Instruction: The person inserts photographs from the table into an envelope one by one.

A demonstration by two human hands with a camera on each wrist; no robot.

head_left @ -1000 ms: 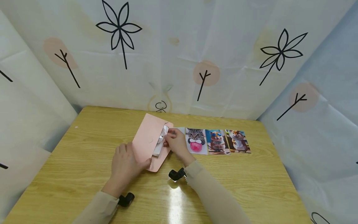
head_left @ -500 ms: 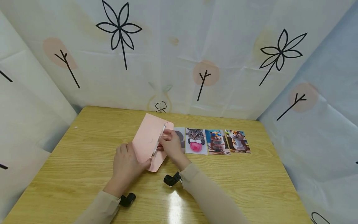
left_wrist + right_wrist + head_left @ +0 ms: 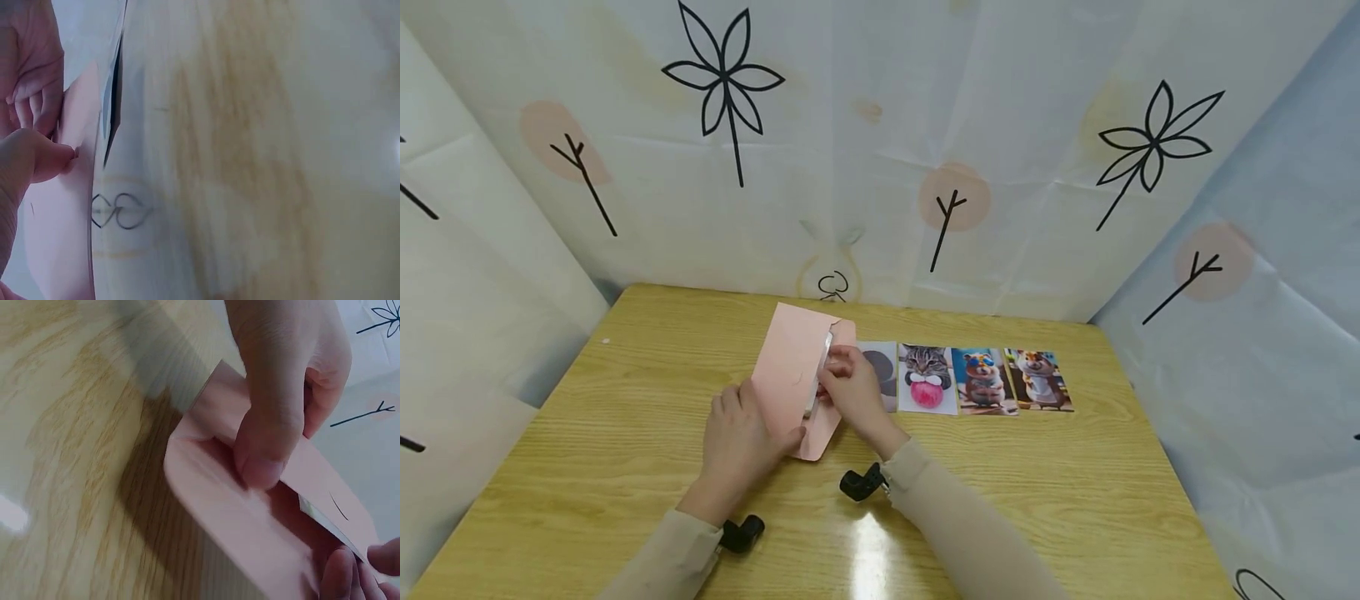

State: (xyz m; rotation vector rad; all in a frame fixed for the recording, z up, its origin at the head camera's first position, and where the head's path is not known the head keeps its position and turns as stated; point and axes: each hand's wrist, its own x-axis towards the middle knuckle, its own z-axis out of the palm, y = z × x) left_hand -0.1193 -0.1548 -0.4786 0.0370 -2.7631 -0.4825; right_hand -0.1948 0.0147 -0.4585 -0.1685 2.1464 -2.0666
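A pink envelope point(image 3: 786, 358) stands tilted above the table, its long opening facing right with the flap folded back. My left hand point(image 3: 737, 442) grips its lower left part, thumb over the front near the bottom corner. In the right wrist view, that thumb point(image 3: 262, 456) presses on the pink paper. A whitish, shiny sheet point(image 3: 809, 404) shows as a narrow strip in the opening; most of it is hidden inside. My right hand point(image 3: 853, 392) is at the opening, pinching the sheet's edge between thumb and fingers point(image 3: 339, 575).
Picture cards lie in a row right of the envelope: a grey one point(image 3: 883, 375) partly covered by my hand, a cat card point(image 3: 927, 379) and two hamster cards point(image 3: 985, 383). The wooden table point(image 3: 1075, 500) meets a printed cloth backdrop point(image 3: 865, 125) behind.
The whitish sheet has gone deeper into the envelope, leaving only a strip visible. My right hand has moved left with it. The envelope has tilted slightly left, uncovering more of the grey card.
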